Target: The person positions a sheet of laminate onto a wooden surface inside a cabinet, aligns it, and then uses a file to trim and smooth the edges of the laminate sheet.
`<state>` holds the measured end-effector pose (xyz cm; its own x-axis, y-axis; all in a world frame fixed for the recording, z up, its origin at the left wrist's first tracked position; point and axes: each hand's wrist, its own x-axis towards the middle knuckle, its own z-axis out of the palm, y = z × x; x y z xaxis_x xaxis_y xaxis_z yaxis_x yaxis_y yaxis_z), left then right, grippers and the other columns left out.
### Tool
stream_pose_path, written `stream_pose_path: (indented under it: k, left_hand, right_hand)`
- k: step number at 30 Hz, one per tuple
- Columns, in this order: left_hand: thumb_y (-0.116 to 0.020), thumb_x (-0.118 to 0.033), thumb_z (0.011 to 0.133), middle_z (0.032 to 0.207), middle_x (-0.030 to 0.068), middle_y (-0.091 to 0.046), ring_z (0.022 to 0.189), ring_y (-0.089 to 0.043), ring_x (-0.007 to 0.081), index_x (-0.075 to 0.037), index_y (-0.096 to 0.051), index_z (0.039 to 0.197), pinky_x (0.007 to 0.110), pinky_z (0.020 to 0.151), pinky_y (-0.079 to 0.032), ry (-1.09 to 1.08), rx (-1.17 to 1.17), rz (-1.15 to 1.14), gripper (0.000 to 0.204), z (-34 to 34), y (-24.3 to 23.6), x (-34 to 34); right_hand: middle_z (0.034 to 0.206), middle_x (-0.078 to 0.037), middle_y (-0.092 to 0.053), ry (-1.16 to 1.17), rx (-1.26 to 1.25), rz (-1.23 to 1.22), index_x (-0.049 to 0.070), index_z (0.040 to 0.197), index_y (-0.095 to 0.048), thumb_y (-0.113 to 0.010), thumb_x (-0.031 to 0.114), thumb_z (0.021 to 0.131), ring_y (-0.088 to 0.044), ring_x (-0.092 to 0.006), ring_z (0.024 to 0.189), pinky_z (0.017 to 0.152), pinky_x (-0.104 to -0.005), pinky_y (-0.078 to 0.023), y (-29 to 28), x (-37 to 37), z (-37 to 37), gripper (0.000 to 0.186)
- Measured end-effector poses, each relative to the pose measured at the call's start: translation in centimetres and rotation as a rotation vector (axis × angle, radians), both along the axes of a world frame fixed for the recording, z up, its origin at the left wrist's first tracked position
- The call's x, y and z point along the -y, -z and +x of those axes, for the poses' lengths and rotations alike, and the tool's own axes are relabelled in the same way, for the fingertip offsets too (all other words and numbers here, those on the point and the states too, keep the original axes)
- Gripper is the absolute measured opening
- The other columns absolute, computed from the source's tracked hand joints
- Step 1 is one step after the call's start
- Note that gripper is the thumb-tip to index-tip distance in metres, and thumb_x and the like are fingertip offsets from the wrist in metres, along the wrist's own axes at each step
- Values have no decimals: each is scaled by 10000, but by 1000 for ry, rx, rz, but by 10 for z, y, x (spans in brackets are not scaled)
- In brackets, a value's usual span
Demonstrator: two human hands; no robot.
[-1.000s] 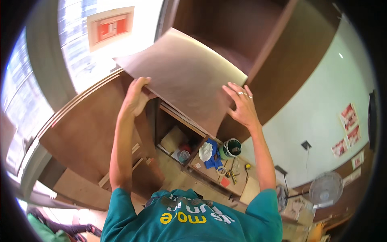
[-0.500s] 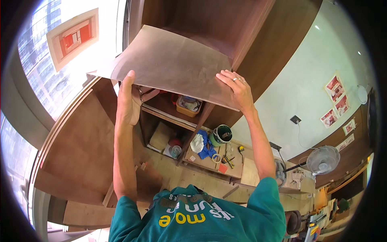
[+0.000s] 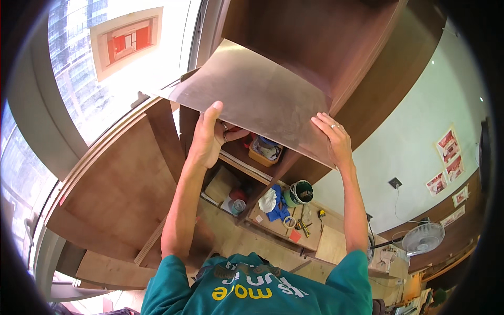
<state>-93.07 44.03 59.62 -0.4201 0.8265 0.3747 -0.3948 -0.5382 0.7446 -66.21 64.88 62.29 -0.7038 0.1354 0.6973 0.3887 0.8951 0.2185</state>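
A thin, brown, smooth laminate-like sheet (image 3: 257, 84) spans the space in front of the open brown cabinet (image 3: 310, 37), with its far left part bending upward. My left hand (image 3: 207, 139) grips its near edge, thumb on top and fingers underneath. At the near right corner, my right hand (image 3: 337, 143) holds the sheet with its fingers resting on the upper face; its thumb is hidden. A ring shows on the right hand. Below the sheet's near edge, a yellow-orange basket (image 3: 262, 153) of small items sits on a cabinet shelf, partly covered.
On a low wooden bench to the right are a green bucket (image 3: 299, 193), a blue cloth (image 3: 278, 203), a tape roll (image 3: 289, 222) and a tape measure (image 3: 321, 213). A fan (image 3: 424, 238) stands farther right. At left, a curved wooden panel (image 3: 113, 194) stands by the window (image 3: 68, 68).
The view has turned, so the cabinet, sheet and both hands appear farther right. Both hands keep their grip on the sheet, which stays in about the same place against the cabinet.
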Motion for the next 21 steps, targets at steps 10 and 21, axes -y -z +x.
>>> stream_pose_path:
  k: [10,21]
  left_hand:
    - [-545,-513,919,1321,173,-501,1174,-565,290,4,-313,1414,484,946,-513,-2,4,27,752,-3,8,-2]
    - [-555,-205,888,1133,114,-599,1007,-601,194,42,-476,1242,373,844,-499,-7,106,23,439,-8,44,-3]
  right_hand:
    - [1303,-111,-597,47,281,-435,110,1188,-649,-479,-37,914,-577,-323,1169,936,-410,-481,-60,29,7,355]
    - [1234,-131,-626,137,193,-286,136,1321,-548,-566,221,938,-601,-343,1098,949,-450,-465,-77,-81,-123,393]
